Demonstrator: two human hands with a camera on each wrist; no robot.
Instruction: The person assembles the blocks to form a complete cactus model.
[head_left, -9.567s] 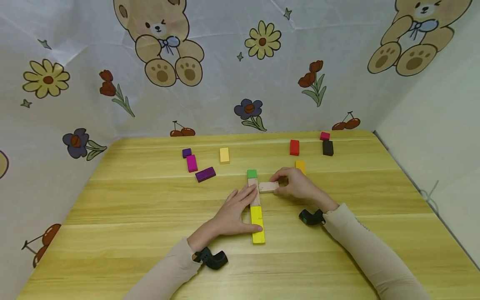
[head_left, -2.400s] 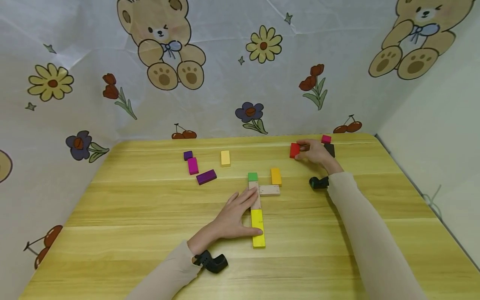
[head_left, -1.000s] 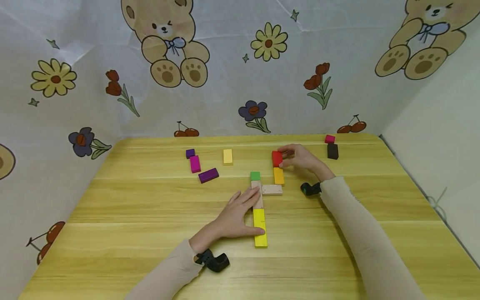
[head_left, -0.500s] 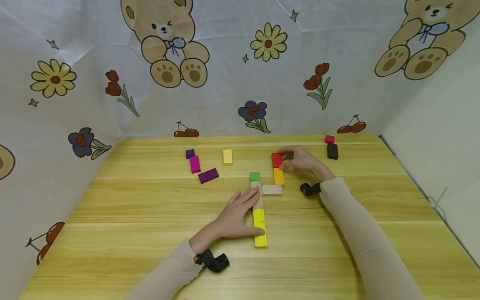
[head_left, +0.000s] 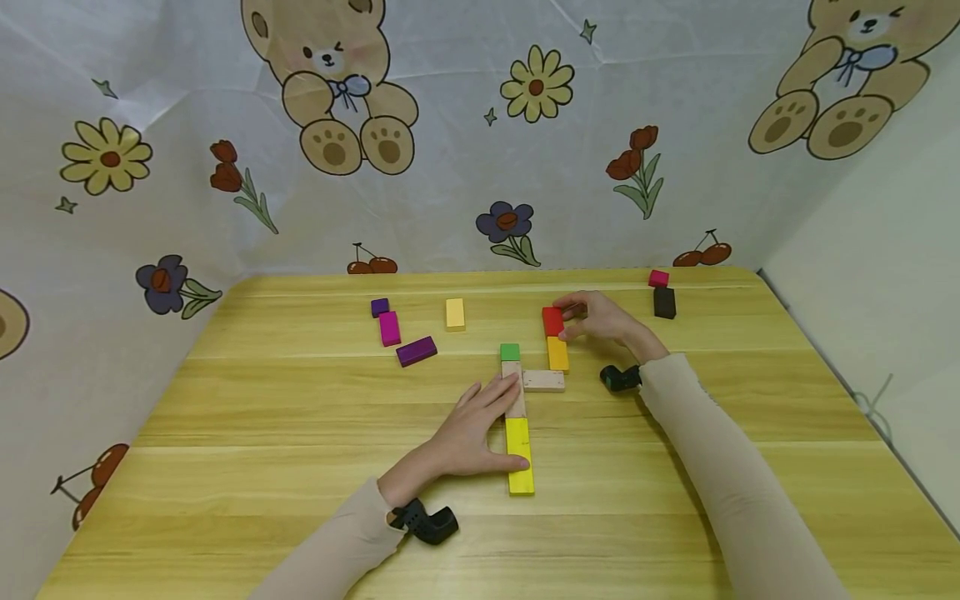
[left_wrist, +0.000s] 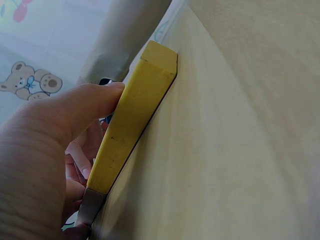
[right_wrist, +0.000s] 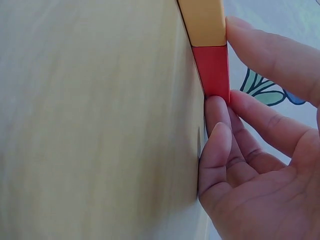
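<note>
Right hand [head_left: 596,318], fingers clamped round the red block [head_left: 552,321], thumb touching the orange block [head_left: 558,354] that butts against it at six o'clock! Left hand [head_left: 467,437], fingers spread apart, lies across the pale block [head_left: 517,407], thumb on the yellow block [head_left: 519,437] at its six o'clock, green block [head_left: 510,352] at twelve, all on the worktop [head_left: 615,517].

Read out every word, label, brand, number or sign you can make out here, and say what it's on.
No text can be read in any view.
Right sleeve: a faint dark mark near the cuff, too small to tell whether it is lettering.
Yellow block: small dark specks, no legible characters.
Backdrop: printed bears, flowers and cherries, no words visible.
</note>
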